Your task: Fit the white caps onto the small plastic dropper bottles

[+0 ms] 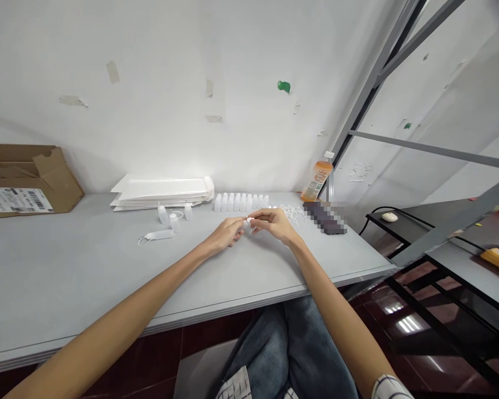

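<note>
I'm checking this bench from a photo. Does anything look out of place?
One white plastic dropper bottle lies on its side on the grey bench, a thin loop at its end, while the row of bottles behind it stands upright. The dark block at right is pixelated, so unreadable.

- The left forearm (120,313) slants in bare from the near left, and the right forearm (336,316) from the near right.
- The left hand (227,233) curls inward, its fingertips (242,225) pinched.
- The right hand (273,224) arches knuckles-up, its fingertips (253,217) pinched toward the left hand, nearly meeting it at mid-bench.
</note>
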`<action>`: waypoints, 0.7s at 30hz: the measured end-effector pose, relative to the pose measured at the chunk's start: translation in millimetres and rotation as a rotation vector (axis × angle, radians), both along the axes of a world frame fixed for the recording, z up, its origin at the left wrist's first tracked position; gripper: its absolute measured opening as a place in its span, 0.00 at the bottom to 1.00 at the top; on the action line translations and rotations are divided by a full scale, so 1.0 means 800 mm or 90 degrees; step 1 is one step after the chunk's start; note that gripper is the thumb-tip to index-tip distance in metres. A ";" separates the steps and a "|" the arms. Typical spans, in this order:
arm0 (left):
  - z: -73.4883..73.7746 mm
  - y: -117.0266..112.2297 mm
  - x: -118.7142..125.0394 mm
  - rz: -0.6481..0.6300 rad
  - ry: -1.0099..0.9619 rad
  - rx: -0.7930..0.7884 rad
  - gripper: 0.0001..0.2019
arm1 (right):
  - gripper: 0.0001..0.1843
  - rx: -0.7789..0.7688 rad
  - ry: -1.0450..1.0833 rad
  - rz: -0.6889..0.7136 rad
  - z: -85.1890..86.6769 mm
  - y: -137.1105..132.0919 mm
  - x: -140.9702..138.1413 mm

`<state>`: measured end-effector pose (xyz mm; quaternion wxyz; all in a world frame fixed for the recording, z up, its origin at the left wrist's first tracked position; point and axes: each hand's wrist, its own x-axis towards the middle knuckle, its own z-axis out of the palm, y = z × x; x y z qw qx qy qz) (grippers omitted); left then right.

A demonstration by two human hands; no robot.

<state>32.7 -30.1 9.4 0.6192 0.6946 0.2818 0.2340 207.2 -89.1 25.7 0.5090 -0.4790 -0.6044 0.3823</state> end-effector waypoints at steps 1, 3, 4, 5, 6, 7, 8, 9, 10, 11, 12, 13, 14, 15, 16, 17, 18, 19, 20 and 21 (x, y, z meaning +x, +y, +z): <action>0.000 0.000 0.000 0.003 0.007 0.019 0.14 | 0.19 0.003 -0.020 -0.006 -0.001 0.000 0.000; 0.000 -0.001 -0.001 0.007 0.019 0.064 0.16 | 0.20 0.008 -0.076 -0.030 -0.004 0.001 0.000; 0.000 -0.001 -0.001 0.009 0.024 0.088 0.17 | 0.21 0.011 -0.108 -0.046 -0.006 0.002 0.000; 0.000 -0.002 -0.001 0.010 0.028 0.112 0.18 | 0.23 0.014 -0.140 -0.063 -0.008 0.003 0.000; -0.001 -0.003 -0.001 0.009 0.032 0.134 0.18 | 0.24 0.020 -0.171 -0.078 -0.011 0.003 -0.001; -0.001 -0.003 -0.001 0.007 0.035 0.155 0.18 | 0.26 0.029 -0.200 -0.090 -0.013 0.004 -0.002; -0.001 -0.004 -0.001 0.004 0.037 0.173 0.18 | 0.28 0.039 -0.228 -0.099 -0.016 0.006 -0.002; -0.002 -0.004 -0.001 0.003 0.037 0.187 0.18 | 0.30 0.045 -0.253 -0.107 -0.018 0.007 -0.003; -0.002 -0.004 0.000 0.005 0.034 0.199 0.18 | 0.32 0.047 -0.276 -0.114 -0.020 0.008 -0.003; -0.003 -0.004 0.000 0.010 0.031 0.207 0.18 | 0.33 0.041 -0.291 -0.120 -0.022 0.010 -0.003; -0.004 -0.004 0.001 0.018 0.028 0.212 0.19 | 0.34 0.032 -0.294 -0.128 -0.023 0.010 -0.003; -0.005 -0.003 0.001 0.027 0.029 0.216 0.20 | 0.34 0.023 -0.281 -0.137 -0.022 0.011 -0.002; -0.006 -0.002 0.001 0.035 0.031 0.219 0.21 | 0.33 0.015 -0.254 -0.141 -0.021 0.010 -0.001; -0.006 -0.002 0.002 0.044 0.036 0.221 0.22 | 0.32 0.012 -0.217 -0.140 -0.019 0.010 0.001; -0.007 -0.001 0.001 0.050 0.044 0.224 0.23 | 0.30 0.011 -0.175 -0.132 -0.016 0.008 0.002; -0.007 0.000 0.001 0.055 0.053 0.229 0.24 | 0.27 0.011 -0.138 -0.116 -0.012 0.006 0.003; -0.007 0.001 0.000 0.059 0.062 0.235 0.24 | 0.23 0.008 -0.110 -0.091 -0.009 0.005 0.004; -0.008 0.002 0.000 0.060 0.070 0.240 0.25 | 0.21 0.002 -0.092 -0.062 -0.006 0.003 0.005; -0.008 0.003 -0.001 0.060 0.077 0.246 0.25 | 0.19 -0.003 -0.082 -0.033 -0.004 0.002 0.005; -0.009 0.004 -0.002 0.061 0.082 0.252 0.25 | 0.18 -0.009 -0.076 -0.010 -0.003 0.001 0.005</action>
